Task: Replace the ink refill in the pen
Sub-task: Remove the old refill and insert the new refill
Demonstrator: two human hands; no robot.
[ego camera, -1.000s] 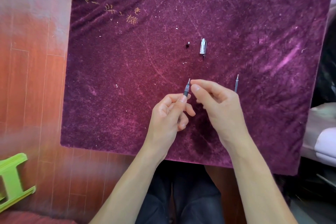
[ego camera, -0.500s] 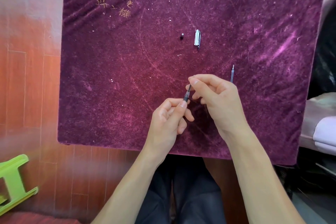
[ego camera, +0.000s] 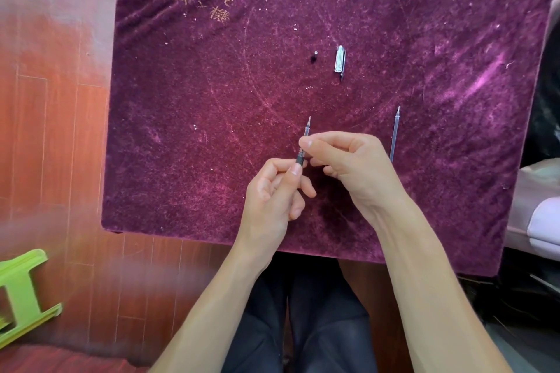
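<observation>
My left hand (ego camera: 274,194) grips the dark pen barrel (ego camera: 300,158) upright over the purple velvet table (ego camera: 188,136). A thin clear refill (ego camera: 307,126) sticks out of the barrel's top, tip pointing away from me. My right hand (ego camera: 354,163) pinches this refill just above the barrel with thumb and forefinger. A second clear refill (ego camera: 395,133) lies on the velvet to the right, its lower end hidden behind my right hand. The clear pen cap (ego camera: 340,60) and a small black pen part (ego camera: 314,56) lie farther back.
The velvet's near edge (ego camera: 212,238) runs just behind my wrists, above my dark trousers (ego camera: 315,312). A green plastic stool (ego camera: 21,291) stands on the red wooden floor at lower left. Pale cushions (ego camera: 542,215) sit at the right edge.
More of the refill now shows above the barrel: the right hand has drawn it farther out. The view shifted slightly.
</observation>
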